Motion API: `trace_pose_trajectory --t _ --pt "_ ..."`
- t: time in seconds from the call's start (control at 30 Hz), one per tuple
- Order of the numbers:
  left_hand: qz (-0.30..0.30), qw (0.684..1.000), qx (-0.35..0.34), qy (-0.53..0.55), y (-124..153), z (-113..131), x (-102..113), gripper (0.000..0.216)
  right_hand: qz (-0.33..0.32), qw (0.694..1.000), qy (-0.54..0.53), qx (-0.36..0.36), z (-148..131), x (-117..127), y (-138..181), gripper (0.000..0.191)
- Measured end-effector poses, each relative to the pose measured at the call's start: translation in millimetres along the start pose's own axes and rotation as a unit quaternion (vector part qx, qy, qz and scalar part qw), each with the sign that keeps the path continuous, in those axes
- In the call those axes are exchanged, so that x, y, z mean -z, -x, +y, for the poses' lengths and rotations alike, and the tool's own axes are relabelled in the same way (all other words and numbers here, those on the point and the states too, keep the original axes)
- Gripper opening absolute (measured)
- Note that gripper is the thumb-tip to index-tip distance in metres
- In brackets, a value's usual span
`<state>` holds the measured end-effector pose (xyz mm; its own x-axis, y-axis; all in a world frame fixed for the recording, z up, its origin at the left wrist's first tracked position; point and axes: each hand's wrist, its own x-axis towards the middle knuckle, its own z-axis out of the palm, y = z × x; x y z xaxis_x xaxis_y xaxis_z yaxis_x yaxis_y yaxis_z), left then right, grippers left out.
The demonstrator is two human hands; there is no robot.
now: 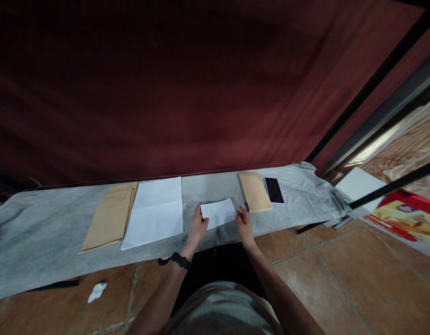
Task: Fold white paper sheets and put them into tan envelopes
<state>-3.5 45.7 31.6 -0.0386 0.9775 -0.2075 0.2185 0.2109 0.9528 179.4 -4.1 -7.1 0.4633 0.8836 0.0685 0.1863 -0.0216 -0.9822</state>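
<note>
A small white sheet of paper (pixel 219 212), seemingly folded, is held just above the cloth-covered table in front of me. My left hand (pixel 198 227) grips its left end, thumb on top. At the right end, my right hand (pixel 245 227) has its curled fingers on the paper's edge. Left of my hands lies a larger white sheet stack (pixel 155 211) with a crease across it. Beyond that are large brown envelopes (pixel 108 216). A smaller brown envelope (pixel 256 191) rests to the right of my right hand.
A phone (pixel 274 190) lies beside the small envelope. The long narrow table (pixel 43 232) has a grey cloth and stands against a dark red curtain (pixel 201 93). On the right are black metal bars (pixel 372 88) and a red and yellow box (pixel 406 216). A white scrap (pixel 97 291) lies on the tiled floor.
</note>
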Motion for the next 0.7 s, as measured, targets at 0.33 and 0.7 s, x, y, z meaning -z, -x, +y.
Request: trace_pose_trajectory --t 0.33,0.7 --pt "0.016 0.973 -0.11 -0.204 -9.6 -11.3 2.3 0.071 -0.19 0.848 0.383 0.314 -6.4 -2.7 26.0 0.047" --pt "-0.053 0.852 -0.317 -0.413 39.4 -33.0 -14.7 0.057 -0.182 0.816 0.443 0.324 -0.4 -6.3 30.4 0.055"
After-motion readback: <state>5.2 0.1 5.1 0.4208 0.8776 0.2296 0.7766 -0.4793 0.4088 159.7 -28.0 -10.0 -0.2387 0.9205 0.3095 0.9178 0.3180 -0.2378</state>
